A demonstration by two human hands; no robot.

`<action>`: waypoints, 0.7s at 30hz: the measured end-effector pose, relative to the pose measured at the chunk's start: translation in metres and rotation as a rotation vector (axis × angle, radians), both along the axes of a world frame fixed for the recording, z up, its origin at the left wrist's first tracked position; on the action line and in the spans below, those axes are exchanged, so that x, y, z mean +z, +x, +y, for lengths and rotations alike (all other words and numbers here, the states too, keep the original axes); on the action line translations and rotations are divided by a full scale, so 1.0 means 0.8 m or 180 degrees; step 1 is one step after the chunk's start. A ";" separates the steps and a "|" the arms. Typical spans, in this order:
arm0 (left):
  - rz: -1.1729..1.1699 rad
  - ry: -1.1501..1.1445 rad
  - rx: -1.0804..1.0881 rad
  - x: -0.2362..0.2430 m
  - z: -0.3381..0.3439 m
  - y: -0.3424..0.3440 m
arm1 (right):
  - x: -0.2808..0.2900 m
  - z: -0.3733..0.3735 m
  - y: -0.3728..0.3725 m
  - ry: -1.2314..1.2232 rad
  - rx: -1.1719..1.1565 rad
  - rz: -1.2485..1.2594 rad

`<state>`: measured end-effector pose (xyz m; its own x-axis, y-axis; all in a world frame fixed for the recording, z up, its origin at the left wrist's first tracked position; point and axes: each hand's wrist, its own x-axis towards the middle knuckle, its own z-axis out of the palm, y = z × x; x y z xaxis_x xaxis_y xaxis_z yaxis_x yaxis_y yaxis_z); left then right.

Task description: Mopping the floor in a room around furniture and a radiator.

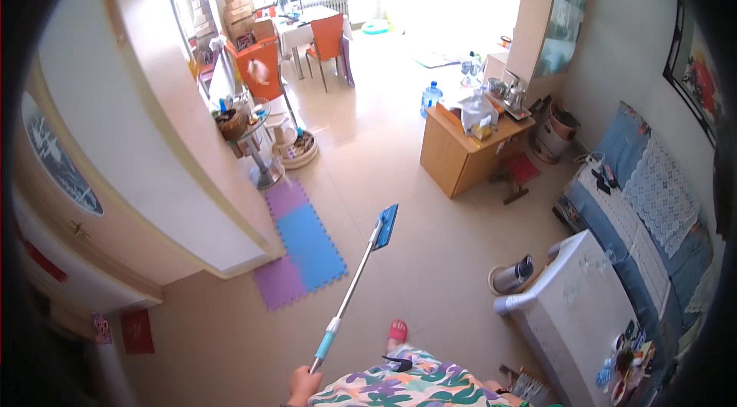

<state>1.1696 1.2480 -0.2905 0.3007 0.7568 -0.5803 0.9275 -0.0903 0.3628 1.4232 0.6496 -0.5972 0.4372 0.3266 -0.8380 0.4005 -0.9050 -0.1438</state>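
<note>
My left hand point(305, 384) is closed round the lower end of a flat mop's pole point(355, 282), below its teal grip section point(325, 344). The pole runs forward and slightly right to a blue rectangular mop head point(387, 227), which looks tilted; whether it touches the tiled floor I cannot tell. Of my right arm only a bit of skin with a dark band point(503, 390) shows at the lower edge, and the fingers are hidden. A pink slipper point(397, 330) is on my foot, in front of my patterned clothing point(399, 385).
Purple and blue foam mats point(311, 242) lie left of the mop. A wooden desk point(453, 154) and small red-topped stool point(522, 169) stand ahead right. Nearer are a covered table point(572, 296), a metal flask point(513, 275) and a blue sofa point(614, 211). Orange chairs point(328, 35) stand far off.
</note>
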 end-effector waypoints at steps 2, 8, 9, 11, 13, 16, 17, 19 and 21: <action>-0.0019 0.0061 -0.0114 -0.025 0.037 0.046 | -0.033 0.048 0.056 0.0350 -0.1585 0.0329; 0.0303 0.0345 0.0014 -0.019 0.107 0.203 | 0.066 0.369 0.312 0.1770 -0.4371 0.0650; 0.0324 0.0225 0.0089 -0.019 0.120 0.220 | 0.122 0.439 0.358 0.2330 -0.4433 0.0603; 0.0313 0.0070 0.0102 -0.023 0.153 0.275 | 0.178 0.536 0.451 0.2699 -0.4250 0.0682; 0.0220 0.0104 -0.0058 -0.024 0.194 0.335 | 0.207 0.612 0.526 0.2931 -0.4097 0.0710; 0.0217 0.0202 -0.0124 -0.033 0.265 0.421 | 0.255 0.695 0.600 0.3233 -0.3896 0.0818; 0.0226 0.0216 -0.0134 -0.043 0.290 0.448 | 0.262 0.712 0.622 0.3000 -0.3881 0.0908; 0.0186 0.0285 -0.0457 -0.050 0.329 0.502 | 0.274 0.748 0.662 0.2771 -0.3856 0.0993; 0.0130 0.0213 -0.0417 -0.048 0.377 0.564 | 0.284 0.779 0.701 0.2219 -0.4023 0.0932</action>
<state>1.6210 1.5499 -0.3290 0.3768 0.7500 -0.5436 0.9200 -0.2345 0.3142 1.9841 1.2727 -0.3697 0.5791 0.2313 -0.7818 -0.7052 -0.3390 -0.6227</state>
